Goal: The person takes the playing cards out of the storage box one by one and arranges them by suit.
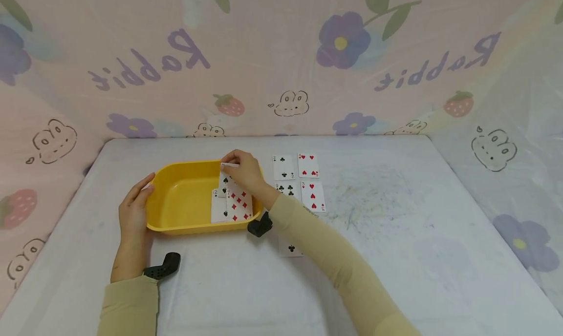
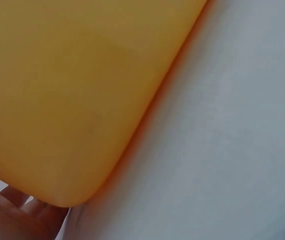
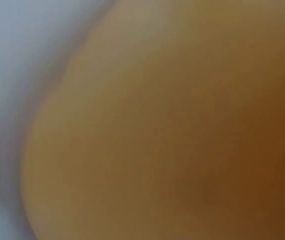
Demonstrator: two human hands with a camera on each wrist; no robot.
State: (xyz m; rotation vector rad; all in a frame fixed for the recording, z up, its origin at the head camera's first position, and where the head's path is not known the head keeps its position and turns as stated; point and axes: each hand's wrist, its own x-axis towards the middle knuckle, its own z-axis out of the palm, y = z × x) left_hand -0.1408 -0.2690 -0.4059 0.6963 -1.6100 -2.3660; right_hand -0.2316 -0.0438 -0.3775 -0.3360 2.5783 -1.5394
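A yellow plastic tub stands on the white-covered table. My left hand rests against its left side, fingers and thumb straight at the rim; in the left wrist view, part of the hand shows below the tub wall. Over the tub's right end, my right hand pinches a spade playing card by its top edge. Beneath it in the tub lie a two of spades and a seven of diamonds. The right wrist view shows only a blurred yellow surface.
Right of the tub, face-up cards lie in two columns: a two of clubs, a four of hearts, a nine of clubs and a three of hearts. A further club card is partly hidden by the right sleeve.
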